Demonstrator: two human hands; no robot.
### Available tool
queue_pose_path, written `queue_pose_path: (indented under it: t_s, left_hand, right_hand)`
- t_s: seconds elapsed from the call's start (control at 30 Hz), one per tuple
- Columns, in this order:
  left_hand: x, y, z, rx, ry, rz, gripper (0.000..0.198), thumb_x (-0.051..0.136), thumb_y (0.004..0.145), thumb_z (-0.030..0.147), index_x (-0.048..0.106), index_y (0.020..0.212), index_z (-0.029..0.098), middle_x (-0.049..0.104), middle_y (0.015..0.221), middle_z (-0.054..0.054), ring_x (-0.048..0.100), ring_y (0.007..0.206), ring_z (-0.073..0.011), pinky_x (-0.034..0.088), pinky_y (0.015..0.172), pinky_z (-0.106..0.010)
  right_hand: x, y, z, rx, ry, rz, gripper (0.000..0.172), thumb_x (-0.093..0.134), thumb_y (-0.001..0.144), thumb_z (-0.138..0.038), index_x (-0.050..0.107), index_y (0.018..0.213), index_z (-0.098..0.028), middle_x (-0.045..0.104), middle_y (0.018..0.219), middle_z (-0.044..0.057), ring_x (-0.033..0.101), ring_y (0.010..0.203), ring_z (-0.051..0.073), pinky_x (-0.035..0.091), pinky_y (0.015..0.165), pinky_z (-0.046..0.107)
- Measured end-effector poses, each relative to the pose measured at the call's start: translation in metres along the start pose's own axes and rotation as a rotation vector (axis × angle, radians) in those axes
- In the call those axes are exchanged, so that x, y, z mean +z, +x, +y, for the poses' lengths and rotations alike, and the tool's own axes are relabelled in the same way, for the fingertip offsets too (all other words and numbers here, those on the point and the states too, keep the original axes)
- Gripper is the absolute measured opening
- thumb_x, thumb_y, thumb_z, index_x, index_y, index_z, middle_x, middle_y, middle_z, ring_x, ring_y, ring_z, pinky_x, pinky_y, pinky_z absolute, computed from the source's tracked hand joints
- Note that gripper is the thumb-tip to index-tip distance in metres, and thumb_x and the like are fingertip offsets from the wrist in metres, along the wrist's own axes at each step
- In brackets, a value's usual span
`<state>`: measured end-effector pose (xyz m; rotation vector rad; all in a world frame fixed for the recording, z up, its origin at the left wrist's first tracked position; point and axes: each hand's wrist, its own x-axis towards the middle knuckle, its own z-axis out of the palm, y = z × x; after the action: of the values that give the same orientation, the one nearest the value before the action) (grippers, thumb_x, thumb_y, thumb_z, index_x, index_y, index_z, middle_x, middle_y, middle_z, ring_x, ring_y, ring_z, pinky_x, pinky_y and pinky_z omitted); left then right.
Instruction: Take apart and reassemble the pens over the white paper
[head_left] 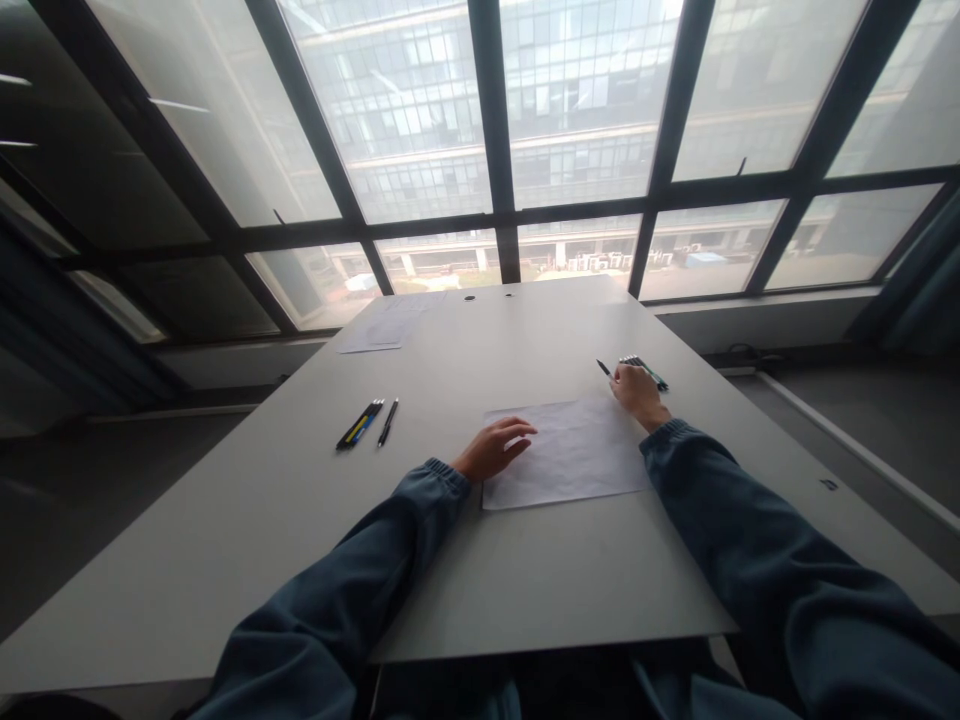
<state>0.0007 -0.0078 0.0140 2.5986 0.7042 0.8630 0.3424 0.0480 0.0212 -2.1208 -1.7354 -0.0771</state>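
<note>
A sheet of white paper (577, 465) lies on the table in front of me. My left hand (495, 450) rests over its left edge, palm down with the fingers stretched out, holding nothing. At the sheet's upper right, my right hand (636, 392) is closed, with a dark pen (604, 368) pointing out from its fingers to the upper left. Just beyond that hand lies a small row of pens (654, 374), partly hidden by it.
On the left of the white table (300, 530) lie a dark pack of pens (361, 425) and a single black pen (388, 423). Printed papers (386, 325) lie at the far left. A small dark object (829, 484) is near the right edge. Windows (577, 110) stand behind.
</note>
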Motion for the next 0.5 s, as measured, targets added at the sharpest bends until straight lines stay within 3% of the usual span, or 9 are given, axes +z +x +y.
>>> queue_pose_path:
  t_s: [0.2, 0.5]
  left_hand:
    - [0.0003, 0.0020, -0.0025, 0.025, 0.033, 0.032, 0.025, 0.049, 0.099, 0.033, 0.068, 0.110, 0.020, 0.071, 0.105, -0.009, 0.065, 0.099, -0.0194, 0.053, 0.091, -0.036]
    - [-0.0010, 0.0025, 0.0017, 0.087, -0.023, 0.046, 0.026, 0.048, 0.100, 0.027, 0.067, 0.114, 0.020, 0.073, 0.096, -0.008, 0.065, 0.094, -0.0184, 0.053, 0.089, -0.036]
  right_hand:
    - [-0.0003, -0.0037, -0.0006, 0.056, -0.085, -0.104, 0.025, 0.068, 0.086, -0.029, 0.071, 0.100, -0.009, 0.071, 0.100, 0.021, 0.068, 0.097, 0.030, 0.049, 0.081, 0.033]
    - [-0.0080, 0.0014, 0.0058, 0.109, 0.008, -0.097, 0.031, 0.070, 0.083, -0.044, 0.072, 0.089, -0.014, 0.073, 0.094, 0.016, 0.069, 0.091, 0.026, 0.050, 0.077, 0.029]
